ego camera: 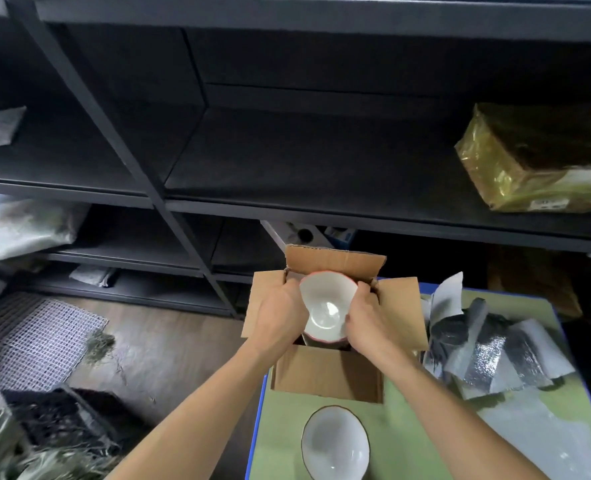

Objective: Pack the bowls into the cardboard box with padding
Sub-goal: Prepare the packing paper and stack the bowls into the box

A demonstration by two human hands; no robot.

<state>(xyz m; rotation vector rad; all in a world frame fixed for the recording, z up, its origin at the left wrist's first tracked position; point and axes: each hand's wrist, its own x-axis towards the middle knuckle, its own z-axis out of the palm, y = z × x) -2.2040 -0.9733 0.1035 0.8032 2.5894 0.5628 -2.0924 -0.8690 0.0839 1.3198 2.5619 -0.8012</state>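
Note:
A white bowl with a red rim (327,306) sits in the mouth of the open cardboard box (328,375), tilted toward me. My left hand (280,313) grips its left side and my right hand (373,320) grips its right side, fingers curled round the rim. The box stands on the green table (280,431) with its flaps spread outward. A second white bowl with a dark rim (335,445) rests upright on the table in front of the box. What lies inside the box under the bowl is hidden.
Crumpled silver and white foam padding sheets (488,348) lie on the table right of the box. Dark metal shelving (287,150) stands behind, holding a gold-wrapped parcel (536,161) and grey bags (24,230). On the floor at left lie a mesh mat (34,337) and a dark crate (45,420).

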